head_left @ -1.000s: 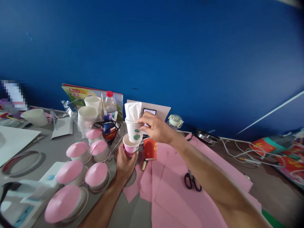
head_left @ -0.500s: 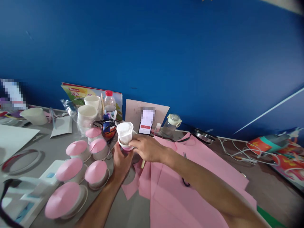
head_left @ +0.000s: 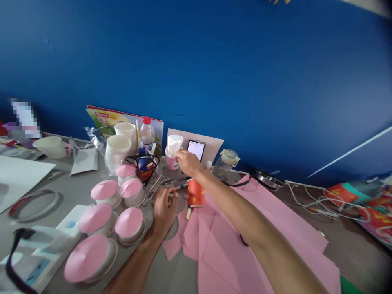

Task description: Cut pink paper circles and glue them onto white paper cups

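Head view: half a second ago both hands held the pink cup (head_left: pixel 172 163); now only the right hand (head_left: pixel 189 162) pinches its rim, farther back beside the phone (head_left: pixel 196 148). The left hand (head_left: pixel 164 207) has let go, fingers loosely curled, thumb apart, near the red cup (head_left: pixel 196 194)

Apparently a paper-craft workspace, grey desk (head_left: pixel 182 277) against a blue wall (head_left: pixel 196 65), pink paper sheets (head_left: pixel 226 253) lay right of the left hand (head_left: pixel 163 206), cone-topped paper cups (head_left: pixel 129 221) stood to its left, stacked cups (head_left: pixel 118 148) beyond.
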`<state>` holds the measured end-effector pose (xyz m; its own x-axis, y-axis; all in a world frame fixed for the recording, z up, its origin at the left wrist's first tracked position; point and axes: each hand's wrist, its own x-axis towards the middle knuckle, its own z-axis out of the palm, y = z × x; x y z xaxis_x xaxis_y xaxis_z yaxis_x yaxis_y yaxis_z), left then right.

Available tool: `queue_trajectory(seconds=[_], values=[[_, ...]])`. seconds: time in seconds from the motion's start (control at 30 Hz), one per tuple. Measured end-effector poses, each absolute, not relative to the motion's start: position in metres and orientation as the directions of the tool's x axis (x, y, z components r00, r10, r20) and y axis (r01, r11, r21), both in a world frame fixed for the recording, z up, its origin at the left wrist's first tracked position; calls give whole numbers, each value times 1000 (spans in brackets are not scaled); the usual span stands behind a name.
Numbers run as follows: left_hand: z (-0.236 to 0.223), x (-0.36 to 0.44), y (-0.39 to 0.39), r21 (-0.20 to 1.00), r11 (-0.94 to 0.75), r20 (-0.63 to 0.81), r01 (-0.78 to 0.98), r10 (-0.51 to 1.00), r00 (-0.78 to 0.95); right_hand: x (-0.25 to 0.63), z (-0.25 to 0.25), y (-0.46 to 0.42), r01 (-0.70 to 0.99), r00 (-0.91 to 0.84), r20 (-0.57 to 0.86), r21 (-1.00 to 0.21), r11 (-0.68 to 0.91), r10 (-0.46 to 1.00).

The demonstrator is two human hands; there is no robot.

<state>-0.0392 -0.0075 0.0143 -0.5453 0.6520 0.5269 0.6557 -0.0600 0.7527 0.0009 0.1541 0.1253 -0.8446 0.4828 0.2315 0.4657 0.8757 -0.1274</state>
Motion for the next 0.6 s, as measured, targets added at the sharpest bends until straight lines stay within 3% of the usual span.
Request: queue_trajectory(seconds=[0.2,0.6], values=[[16,-39,-6,775,-37,497,632,652,-572,-11,111,152,488,-856,134,-114,866,500],[16,-39,-6,798,-48,478,600,657,-583,-53,82,153,469,-820,220,-271,840,529]])
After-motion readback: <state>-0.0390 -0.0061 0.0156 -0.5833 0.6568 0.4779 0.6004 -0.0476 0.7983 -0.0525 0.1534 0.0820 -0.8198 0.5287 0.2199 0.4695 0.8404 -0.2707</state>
